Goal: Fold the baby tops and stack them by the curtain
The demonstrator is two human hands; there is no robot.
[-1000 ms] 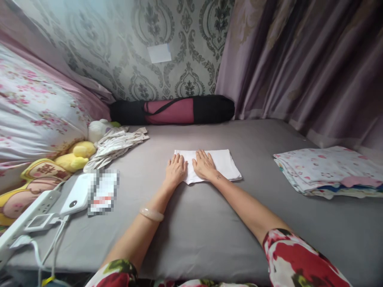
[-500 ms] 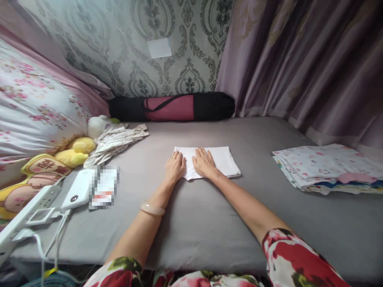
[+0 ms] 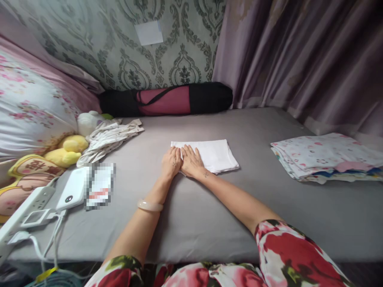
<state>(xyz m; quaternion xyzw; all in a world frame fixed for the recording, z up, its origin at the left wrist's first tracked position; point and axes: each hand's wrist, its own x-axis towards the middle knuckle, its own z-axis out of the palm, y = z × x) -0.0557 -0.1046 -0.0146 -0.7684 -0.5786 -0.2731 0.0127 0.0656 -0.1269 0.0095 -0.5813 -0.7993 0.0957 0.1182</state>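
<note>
A white cloth [image 3: 217, 155], folded into a rectangle, lies flat on the grey sheet in front of me. My left hand [image 3: 171, 161] rests at its left edge, fingers stretched forward and covering that end. Beside it, touching or nearly touching, my right hand [image 3: 192, 160] lies flat on the cloth's left part with the fingers extended. Both palms face down, so the cloth's left portion is partly hidden under them. Neither hand grips anything that I can see.
A folded stack of patterned cloths [image 3: 326, 157] sits at the right. Crumpled fabric [image 3: 110, 137], a yellow plush toy [image 3: 70, 151], a white power bank [image 3: 74, 189] and a power strip [image 3: 36, 203] lie left. A black and maroon long bag [image 3: 164, 99] lies along the wall.
My right hand has slid left across the cloth until it is beside my left hand. The left hand stays at the left edge. The camera view has shifted slightly.
</note>
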